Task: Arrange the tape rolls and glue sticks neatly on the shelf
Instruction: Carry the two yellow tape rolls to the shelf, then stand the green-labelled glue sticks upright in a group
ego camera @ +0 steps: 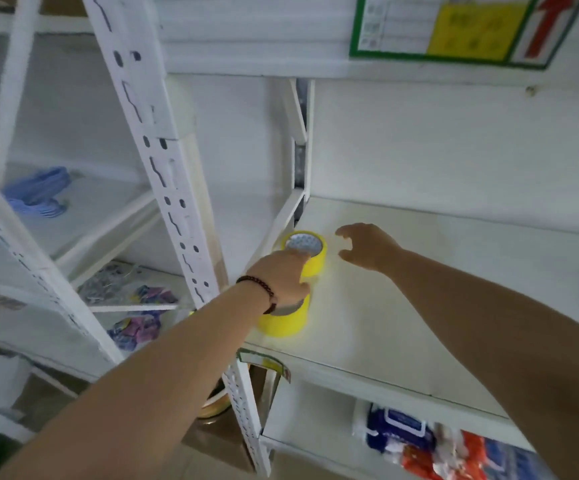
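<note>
Two bare hands reach onto a white shelf [402, 323]. The left hand [283, 277] has a dark bead bracelet [258, 289] on its wrist. It lies over two yellow tape rolls with the fingers curled down. The fingertips rest on the far yellow tape roll [310, 252], and the palm covers part of the near yellow tape roll [283, 320]. It is hard to tell if the hand is really squeezing a roll or just touching it.

The right hand [367, 247] is open. Its fingers are spread and bent a little, and it holds nothing. It hangs just beside the far roll, on the right, and does not touch it.

Both rolls stand at the left end of the shelf, close to a white post with holes [163, 174]. The near one sits by the front edge and the far one sits right behind it.

Lower down on the right there are blue and red packets [419, 441]. On the left, another rack holds blue hangers [38, 192]. A green and yellow sign [454, 26] hangs above the shelf.
</note>
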